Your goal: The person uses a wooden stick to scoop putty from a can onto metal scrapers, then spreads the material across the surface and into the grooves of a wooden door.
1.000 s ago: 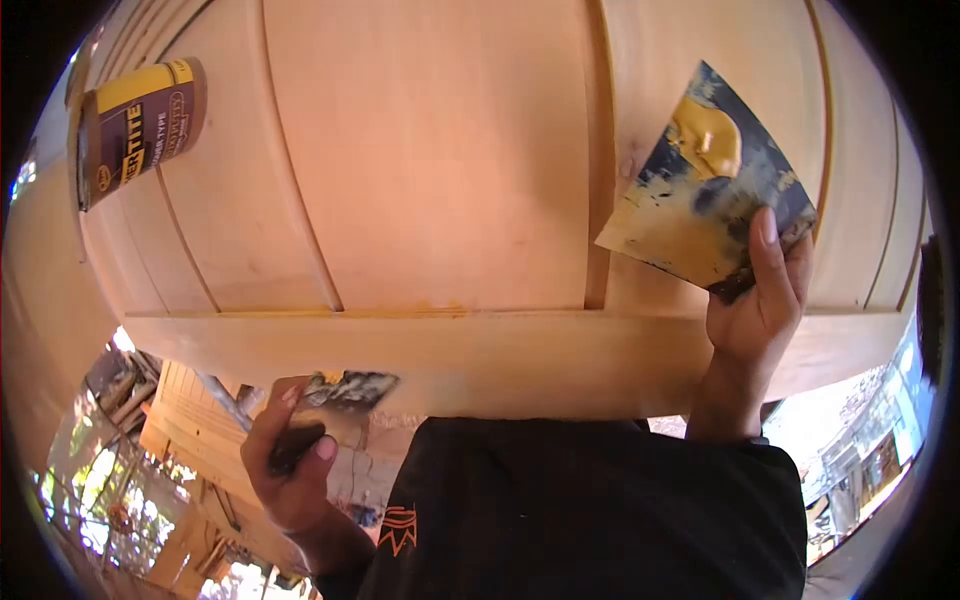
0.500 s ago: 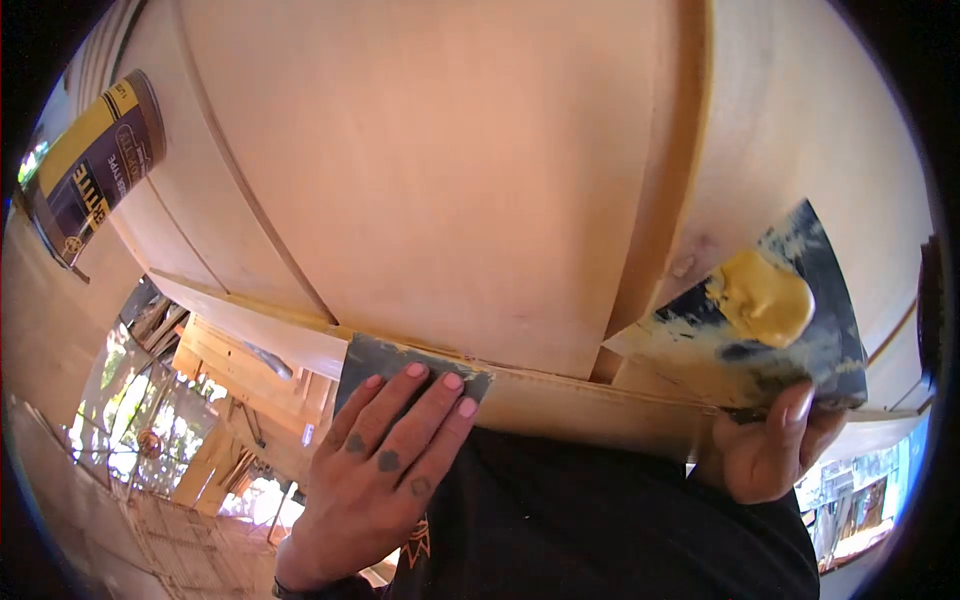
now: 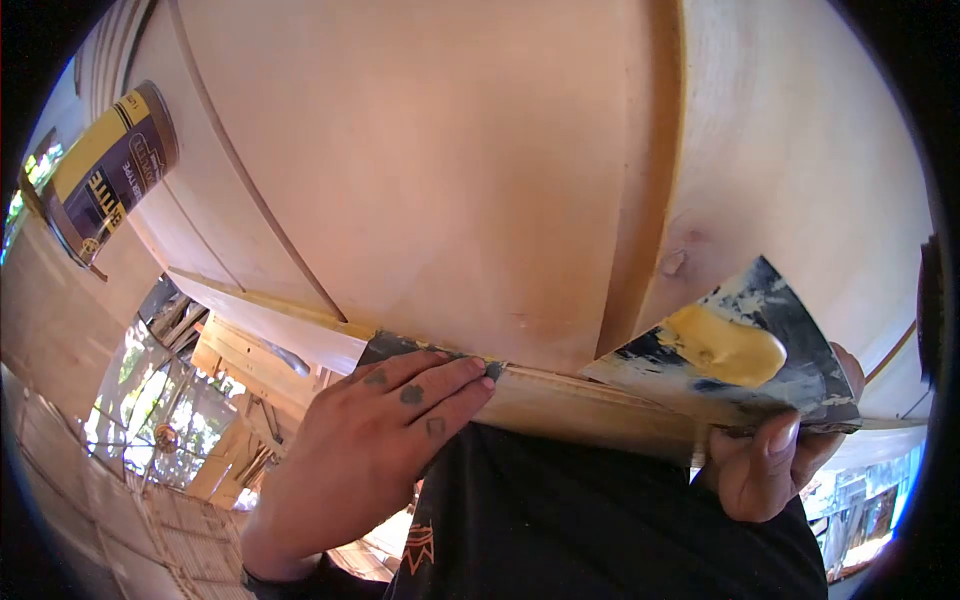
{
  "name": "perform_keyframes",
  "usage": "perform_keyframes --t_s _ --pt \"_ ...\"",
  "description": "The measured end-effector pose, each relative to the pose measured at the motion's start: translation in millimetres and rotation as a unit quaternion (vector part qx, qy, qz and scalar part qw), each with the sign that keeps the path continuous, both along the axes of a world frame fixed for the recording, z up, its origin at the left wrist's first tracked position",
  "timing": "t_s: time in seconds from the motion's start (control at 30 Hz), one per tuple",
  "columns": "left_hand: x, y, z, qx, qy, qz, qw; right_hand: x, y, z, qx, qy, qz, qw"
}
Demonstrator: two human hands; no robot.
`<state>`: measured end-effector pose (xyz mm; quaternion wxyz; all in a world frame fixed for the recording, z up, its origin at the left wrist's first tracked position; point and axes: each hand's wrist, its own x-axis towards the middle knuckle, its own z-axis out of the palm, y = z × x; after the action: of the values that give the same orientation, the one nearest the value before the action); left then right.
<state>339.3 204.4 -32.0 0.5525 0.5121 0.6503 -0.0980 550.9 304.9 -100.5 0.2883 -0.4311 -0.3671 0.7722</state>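
My left hand (image 3: pixel 365 445) presses a dark, putty-smeared spreader (image 3: pixel 385 346) against the wooden edge strip (image 3: pixel 560 405), its fingers laid over the face and the thumb hidden. In my right hand (image 3: pixel 765 465) is a dark, flat putty board (image 3: pixel 785 305), tilted and streaked with pale residue, the thumb at its lower edge. A thick lump of yellow putty (image 3: pixel 725 350) sits on the board. Behind both hands stretches a large pale wooden panel (image 3: pixel 450 200) with raised strips.
A purple and yellow can (image 3: pixel 115 170) stands on the panel at the far left. A raised wooden strip (image 3: pixel 645 170) crosses the panel right of centre. Stacked boards (image 3: pixel 235 360) lie below at left. My black shirt (image 3: pixel 590 520) is close to the panel's near edge.
My left hand has turned flatter, its fingers now covering more of the spreader, which has shifted slightly right. The putty board has moved down and left, tilting somewhat. The view has shifted a little.
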Motion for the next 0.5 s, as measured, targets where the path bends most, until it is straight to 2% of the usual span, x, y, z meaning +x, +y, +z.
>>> perform_keyframes --t_s 0.13,0.23,0.33,0.43,0.5 --pt "-13 9 -2 -0.054 -0.071 -0.056 0.994 5 3 1 0.015 -0.044 0.013 0.999" --pt "-21 14 -2 -0.060 -0.104 -0.020 0.993 11 3 0 0.002 -0.073 0.022 0.997" --pt "-34 33 26 -0.140 -0.086 0.012 0.986 10 8 3 -0.023 -0.087 0.065 0.994" --pt "-26 35 59 0.033 0.103 -0.017 0.994 9 10 3 -0.039 -0.058 0.097 0.993" --pt "-18 15 60 0.164 0.120 0.004 0.979 1 7 -1 -0.054 -0.026 0.092 0.994"
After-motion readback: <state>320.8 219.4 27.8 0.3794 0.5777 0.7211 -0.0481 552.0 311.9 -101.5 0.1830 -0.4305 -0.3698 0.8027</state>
